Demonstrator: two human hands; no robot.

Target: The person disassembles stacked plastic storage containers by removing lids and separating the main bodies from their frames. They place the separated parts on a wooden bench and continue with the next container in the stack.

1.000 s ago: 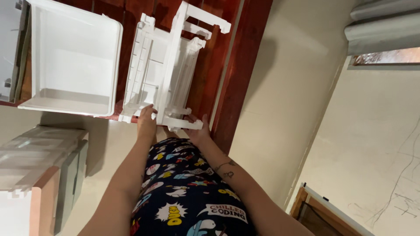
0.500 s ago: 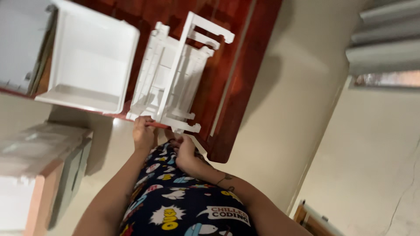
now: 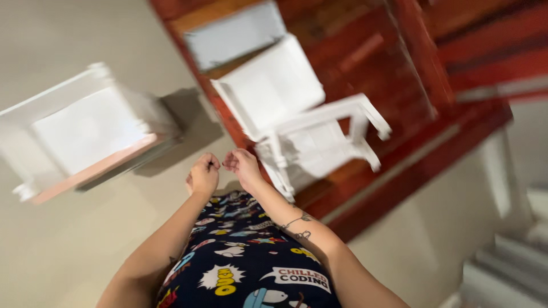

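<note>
White frame [image 3: 319,142], a blurred plastic rack, stands on the red wooden table [image 3: 365,57] just right of both hands, with a white bin [image 3: 274,85] behind it and a grey box [image 3: 234,34] farther back; pale floor lies all round. At left sits a white and pink box [image 3: 85,131]. Left hand [image 3: 202,175] and right hand [image 3: 242,166] are curled loosely, close together, holding nothing, the right nearly touching the frame.
</note>
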